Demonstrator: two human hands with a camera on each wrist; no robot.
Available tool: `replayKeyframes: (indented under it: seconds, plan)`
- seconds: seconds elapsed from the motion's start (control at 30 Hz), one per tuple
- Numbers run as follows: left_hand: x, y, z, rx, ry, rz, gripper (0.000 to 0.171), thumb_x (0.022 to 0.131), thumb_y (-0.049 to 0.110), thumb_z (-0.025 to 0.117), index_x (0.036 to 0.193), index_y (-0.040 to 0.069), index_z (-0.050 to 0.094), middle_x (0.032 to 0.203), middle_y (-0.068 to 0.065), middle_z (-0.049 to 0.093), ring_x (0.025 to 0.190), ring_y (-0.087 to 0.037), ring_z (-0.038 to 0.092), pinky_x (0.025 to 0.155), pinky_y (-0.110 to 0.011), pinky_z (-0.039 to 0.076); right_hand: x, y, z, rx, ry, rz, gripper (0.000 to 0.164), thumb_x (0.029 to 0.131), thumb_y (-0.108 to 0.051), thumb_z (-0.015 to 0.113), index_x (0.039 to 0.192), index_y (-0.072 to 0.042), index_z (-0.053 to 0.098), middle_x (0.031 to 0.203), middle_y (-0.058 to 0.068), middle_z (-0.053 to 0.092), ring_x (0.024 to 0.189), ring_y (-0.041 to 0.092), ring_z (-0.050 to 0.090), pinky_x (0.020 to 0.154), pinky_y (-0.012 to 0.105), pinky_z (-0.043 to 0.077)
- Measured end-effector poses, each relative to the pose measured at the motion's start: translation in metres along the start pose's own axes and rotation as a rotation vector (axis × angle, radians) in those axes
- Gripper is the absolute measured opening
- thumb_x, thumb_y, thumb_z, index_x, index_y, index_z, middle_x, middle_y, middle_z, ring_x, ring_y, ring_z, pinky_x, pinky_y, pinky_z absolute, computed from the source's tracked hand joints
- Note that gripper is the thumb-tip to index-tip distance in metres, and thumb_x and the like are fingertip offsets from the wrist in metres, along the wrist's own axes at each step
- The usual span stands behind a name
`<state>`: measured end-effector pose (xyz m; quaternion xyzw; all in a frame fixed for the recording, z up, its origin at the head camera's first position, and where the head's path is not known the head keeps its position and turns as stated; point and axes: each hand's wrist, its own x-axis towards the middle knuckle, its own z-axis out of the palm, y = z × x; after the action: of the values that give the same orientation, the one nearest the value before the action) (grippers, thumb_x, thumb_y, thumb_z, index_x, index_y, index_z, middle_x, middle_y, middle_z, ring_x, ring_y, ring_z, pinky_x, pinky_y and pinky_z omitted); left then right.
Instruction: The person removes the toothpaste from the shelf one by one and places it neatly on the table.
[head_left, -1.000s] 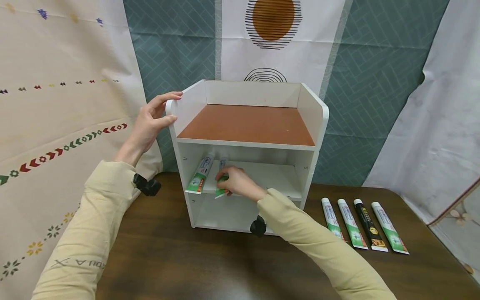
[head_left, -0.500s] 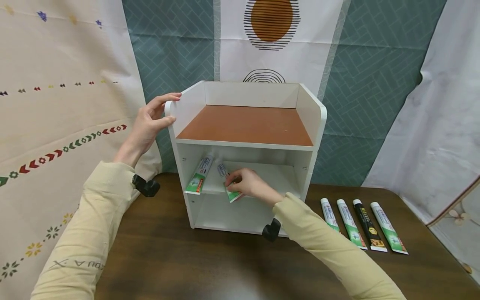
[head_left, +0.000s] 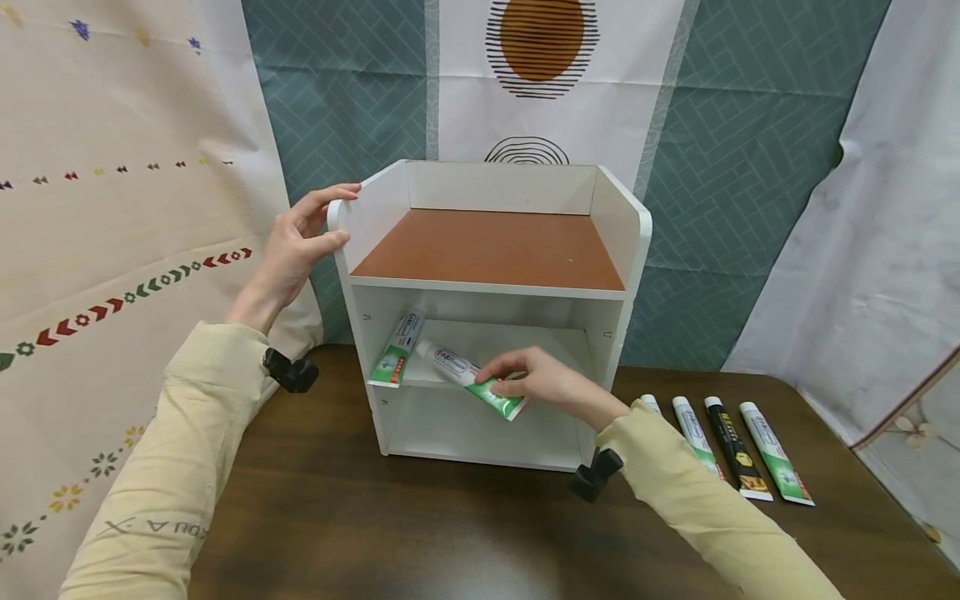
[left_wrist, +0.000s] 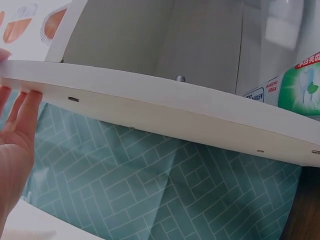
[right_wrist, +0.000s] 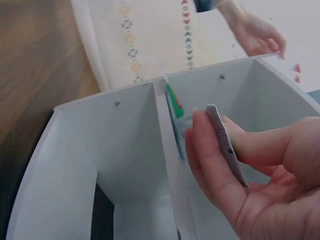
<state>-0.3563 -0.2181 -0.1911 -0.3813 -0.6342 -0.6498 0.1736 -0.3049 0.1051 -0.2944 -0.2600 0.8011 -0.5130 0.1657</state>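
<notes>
My right hand (head_left: 536, 379) pinches a green and white toothpaste tube (head_left: 457, 367) near its flat crimped end, in front of the middle shelf of a small white cabinet (head_left: 517, 286). The tube slants, its white cap up and to the left. In the right wrist view the crimped end (right_wrist: 227, 145) shows edge-on between thumb and fingers. My left hand (head_left: 288, 246) grips the cabinet's upper left side panel, thumb and fingers on either face. A second toothpaste tube (head_left: 397, 348) lies on the middle shelf at the left, its flat end towards the front.
On the dark wooden table (head_left: 315, 517), right of the cabinet, lie several tubes in a row, one a black tube (head_left: 737, 448) among green and white ones. The cabinet's top (head_left: 495, 246) is brown with white walls around it. Patterned cloths hang behind.
My right hand has moved right and forward off the shelf with the toothpaste tube, which has swung from nearly upright to a slant. The left hand keeps its grip on the cabinet.
</notes>
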Motion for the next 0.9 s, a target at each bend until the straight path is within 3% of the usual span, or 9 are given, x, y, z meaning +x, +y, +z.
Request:
replayKeyframes:
  seconds: [0.2,0.5,0.7,0.9]
  plan:
    - [-0.002,-0.001,0.0,-0.002,0.005,-0.005,0.043,0.079,-0.012,0.055,0.118,0.007,0.059,0.133,-0.012,0.041,0.118,-0.025,0.036,0.079,-0.027,0.041,-0.022,0.009,-0.013,0.014,-0.068,0.025,0.019,0.087,-0.008,0.059,0.105,-0.005,0.066,0.11,0.011,0.054,0.077,0.024,0.054,0.059,0.034,0.048]
    - [-0.001,0.001,0.001,0.011,0.006,-0.013,0.043,0.08,-0.011,0.055,0.118,0.008,0.059,0.134,-0.011,0.04,0.119,-0.025,0.035,0.08,-0.028,0.041,-0.044,0.023,-0.036,-0.008,-0.137,0.016,0.018,0.087,-0.009,0.059,0.103,-0.008,0.067,0.109,0.013,0.053,0.081,0.026,0.052,0.058,0.032,0.046]
    - [-0.001,0.002,0.001,0.023,0.008,-0.016,0.043,0.08,-0.01,0.055,0.118,0.009,0.059,0.134,-0.011,0.04,0.119,-0.025,0.035,0.081,-0.028,0.041,-0.057,0.031,-0.052,-0.025,-0.2,-0.02,0.018,0.087,-0.007,0.058,0.103,-0.006,0.066,0.105,0.014,0.055,0.084,0.028,0.051,0.063,0.034,0.047]
    - [0.0,0.002,0.001,0.011,0.006,-0.01,0.042,0.08,-0.011,0.055,0.118,0.008,0.059,0.133,-0.011,0.04,0.118,-0.025,0.036,0.081,-0.027,0.041,-0.07,0.044,-0.071,-0.117,-0.285,-0.096,0.018,0.089,-0.008,0.056,0.104,-0.009,0.066,0.101,0.013,0.059,0.078,0.024,0.053,0.06,0.032,0.047]
